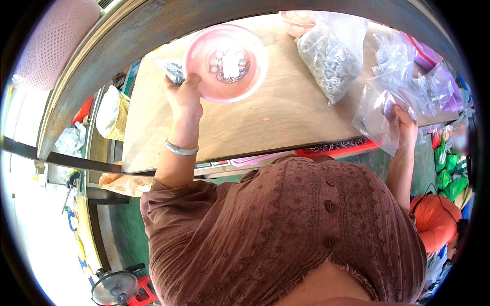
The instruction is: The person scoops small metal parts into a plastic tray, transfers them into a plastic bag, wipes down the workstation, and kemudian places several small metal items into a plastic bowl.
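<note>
My left hand [184,98] is closed on a small clear bag [175,73] of dark contents, just left of a pink plastic basin [194,48]. Its thumb lies at the basin's rim; whether it touches cannot be made out. Several small ring-shaped pieces [218,55] and a white card [230,66] lie in the basin. On the right, my right hand [407,126] grips a larger clear plastic bag [375,104] by its side. A little dark matter shows in that bag's lower left corner. Between the hands stands a big clear bag [332,64] filled with grey pieces.
A wooden tabletop [245,122] spans the view below a metal bar [204,18]. Loose clear bags [395,53] and purple trays [449,97] crowd its right end. Below the near edge sits a red tray [337,149] of small dark pieces. Another person [436,222] in orange is at lower right.
</note>
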`<state>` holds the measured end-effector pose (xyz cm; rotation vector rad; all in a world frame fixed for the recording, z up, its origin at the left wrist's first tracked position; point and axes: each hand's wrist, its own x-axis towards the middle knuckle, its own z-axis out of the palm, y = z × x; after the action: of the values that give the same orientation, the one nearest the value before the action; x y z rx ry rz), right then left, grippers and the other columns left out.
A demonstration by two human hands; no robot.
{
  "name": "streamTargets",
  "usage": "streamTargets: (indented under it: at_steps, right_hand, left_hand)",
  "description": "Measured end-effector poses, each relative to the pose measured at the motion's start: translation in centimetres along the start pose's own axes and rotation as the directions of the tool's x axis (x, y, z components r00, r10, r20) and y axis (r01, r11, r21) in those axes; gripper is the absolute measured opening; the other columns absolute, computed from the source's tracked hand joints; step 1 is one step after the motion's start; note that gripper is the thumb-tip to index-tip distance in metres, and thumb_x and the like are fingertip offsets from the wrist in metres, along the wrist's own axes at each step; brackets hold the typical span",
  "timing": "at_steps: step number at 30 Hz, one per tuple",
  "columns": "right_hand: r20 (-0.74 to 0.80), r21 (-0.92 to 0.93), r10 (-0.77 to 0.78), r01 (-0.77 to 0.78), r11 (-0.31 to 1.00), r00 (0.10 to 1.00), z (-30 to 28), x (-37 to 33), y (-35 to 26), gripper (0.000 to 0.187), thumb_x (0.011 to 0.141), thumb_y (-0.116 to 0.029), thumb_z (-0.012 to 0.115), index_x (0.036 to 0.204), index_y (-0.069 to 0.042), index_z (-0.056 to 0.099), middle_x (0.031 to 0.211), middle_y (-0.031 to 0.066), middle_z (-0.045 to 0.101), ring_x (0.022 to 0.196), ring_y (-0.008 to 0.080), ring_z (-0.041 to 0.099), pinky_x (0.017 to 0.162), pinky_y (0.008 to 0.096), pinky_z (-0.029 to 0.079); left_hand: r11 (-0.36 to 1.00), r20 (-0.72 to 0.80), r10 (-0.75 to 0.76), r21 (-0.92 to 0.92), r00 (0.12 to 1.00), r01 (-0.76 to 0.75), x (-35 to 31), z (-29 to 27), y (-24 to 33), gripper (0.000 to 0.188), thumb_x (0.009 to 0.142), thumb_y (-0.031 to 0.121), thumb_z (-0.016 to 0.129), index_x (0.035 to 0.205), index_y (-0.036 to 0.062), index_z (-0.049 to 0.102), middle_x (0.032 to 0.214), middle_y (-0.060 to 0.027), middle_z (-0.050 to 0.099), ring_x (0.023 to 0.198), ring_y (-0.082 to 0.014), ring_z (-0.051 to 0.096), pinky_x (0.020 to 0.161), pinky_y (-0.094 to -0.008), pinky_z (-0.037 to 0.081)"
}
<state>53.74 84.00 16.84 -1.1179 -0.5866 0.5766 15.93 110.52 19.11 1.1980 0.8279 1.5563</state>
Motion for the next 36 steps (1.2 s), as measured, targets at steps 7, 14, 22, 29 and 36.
streamTargets:
  at_steps: [7,14,22,29,36]
  right_hand:
    - [-0.035,-0.011,-0.072,0.072,0.997,0.997,-0.3,0.1,-0.7,0.047,0.074,0.003,0.044,0.121,0.006,0.039,0.103,0.0165,0.058,0.088,0.0247,0.057,0.075,0.0339,0.047]
    - [-0.063,0.045,-0.138,0.141,0.989,0.988,-1.1,1.6,-1.9,0.055,0.071,0.006,0.04,0.125,0.001,0.031,0.116,0.0181,0.051,0.103,0.0272,0.052,0.085,0.0373,0.042]
    - [0.083,0.221,-0.203,0.181,0.958,0.976,-2.3,5.4,-0.4,0.064,0.069,0.009,0.037,0.131,-0.002,0.023,0.127,0.0182,0.042,0.111,0.0324,0.046,0.092,0.0421,0.035]
    - [0.174,0.232,-0.228,0.186,0.955,0.958,-1.9,7.6,-0.3,0.067,0.069,0.009,0.036,0.133,-0.002,0.021,0.127,0.0171,0.042,0.112,0.0317,0.045,0.093,0.0411,0.034]
    - [0.324,-0.296,-0.379,0.473,0.83,0.867,-0.3,12.0,2.2,0.07,0.071,0.007,0.038,0.136,-0.009,0.018,0.131,0.0158,0.038,0.118,0.0277,0.04,0.098,0.0336,0.029]
  left_hand:
    - [0.968,0.06,-0.253,0.023,0.966,0.252,1.6,-0.8,-3.3,0.03,0.069,-0.003,0.052,0.098,-0.0008,0.047,0.078,-0.0058,0.055,0.058,-0.0136,0.055,0.041,-0.0225,0.04]
    - [0.772,0.076,-0.635,0.061,0.769,0.632,3.0,-1.2,-7.1,0.029,0.073,0.003,0.054,0.101,0.0015,0.048,0.091,-0.0101,0.056,0.072,-0.0216,0.058,0.055,-0.0307,0.05]
    - [0.707,0.095,-0.702,0.212,0.706,0.674,3.0,-0.5,-7.8,0.034,0.077,0.035,0.063,0.094,0.0071,0.052,0.085,-0.0062,0.057,0.066,-0.0185,0.055,0.053,-0.0298,0.047]
    - [0.748,-0.067,-0.65,0.121,0.757,0.653,3.3,-2.2,-6.6,0.034,0.08,0.037,0.058,0.094,0.0073,0.048,0.075,-0.0076,0.055,0.058,-0.0194,0.053,0.055,-0.0323,0.048]
    - [0.817,0.225,-0.557,-0.022,0.799,0.576,2.1,-1.5,-2.4,0.021,0.087,0.026,0.045,0.092,0.006,0.051,0.077,-0.0078,0.058,0.067,-0.0207,0.058,0.064,-0.036,0.05]
